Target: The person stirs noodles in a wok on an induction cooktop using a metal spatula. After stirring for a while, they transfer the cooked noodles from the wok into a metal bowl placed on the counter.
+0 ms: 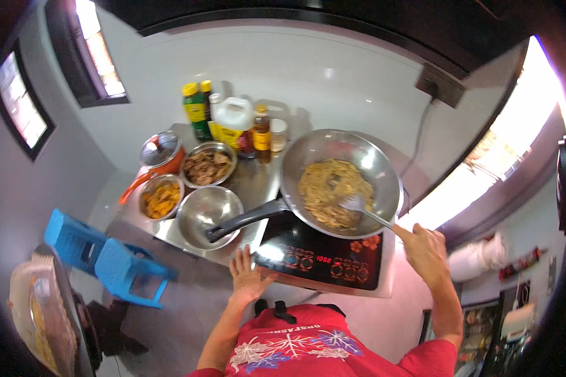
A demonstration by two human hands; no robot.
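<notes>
My right hand (424, 251) is closed around the handle of a metal spatula (355, 203). The spatula's slotted head rests in light brown, shredded-looking food (327, 182) in a large steel wok (385, 164). The wok sits on a black induction cooker (308, 251) with lit red digits, its black handle (248, 220) pointing left. My left hand (248, 278), fingers spread and holding nothing, lies at the front edge of the steel counter, just left of the cooker. Close beyond those fingers stands a shiny steel bowl (190, 234).
Left on the counter are a bowl of browned meat (206, 166), a bowl of yellow-orange pieces (161, 198) and a lidded orange pot (170, 162). Several bottles (233, 119) line the wall. Blue plastic stools (126, 267) stand on the floor at left. A socket (440, 85) with a cable is at right.
</notes>
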